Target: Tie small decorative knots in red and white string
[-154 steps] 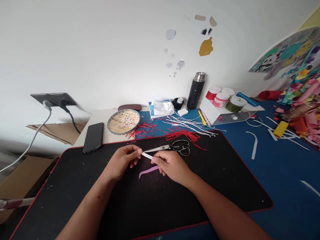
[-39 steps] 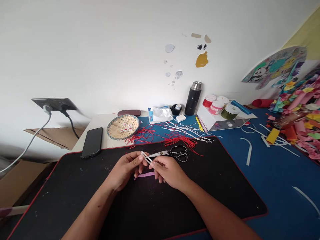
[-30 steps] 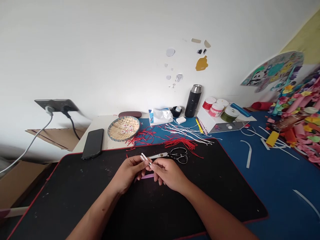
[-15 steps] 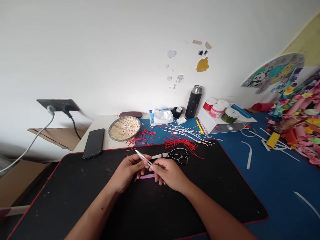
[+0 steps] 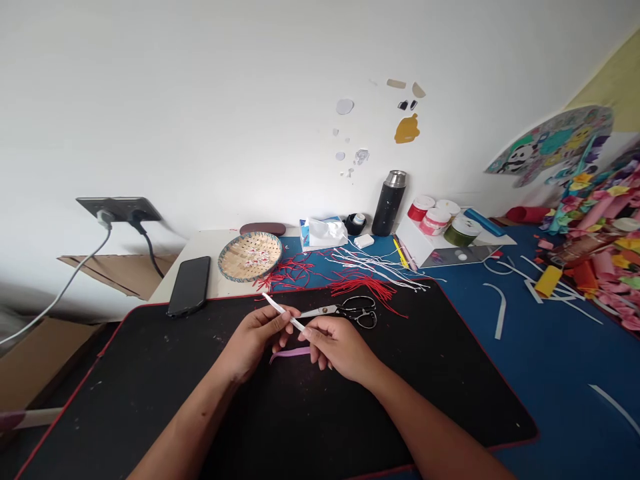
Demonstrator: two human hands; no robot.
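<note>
A narrow white strip [image 5: 273,305], folded or rolled lengthwise by its look, slants between my two hands above the black mat [image 5: 320,413]. My left hand [image 5: 263,337] pinches it near its middle between thumb and fingers. At its lower right end, my right hand [image 5: 337,347] grips it with thumb and forefinger. Beneath the hands, a pink pair of tweezers or similar slim tool [image 5: 290,353] lies on the mat, its right end hidden by my right fingers. Just behind the hands rest scissors [image 5: 357,310] with black handles, their blade tips hidden behind my left fingers.
Behind the mat lie red cords [image 5: 365,285], white cords [image 5: 380,267] and a woven basket [image 5: 250,257]. A phone [image 5: 189,287] is at left. A black flask [image 5: 390,203] and paint jars [image 5: 463,230] stand at the back right. White strips [image 5: 500,310] lie on the right.
The white strip now reaches further up and left past my left fingers, and its layers look closer together. Both hands stay in nearly the same place.
</note>
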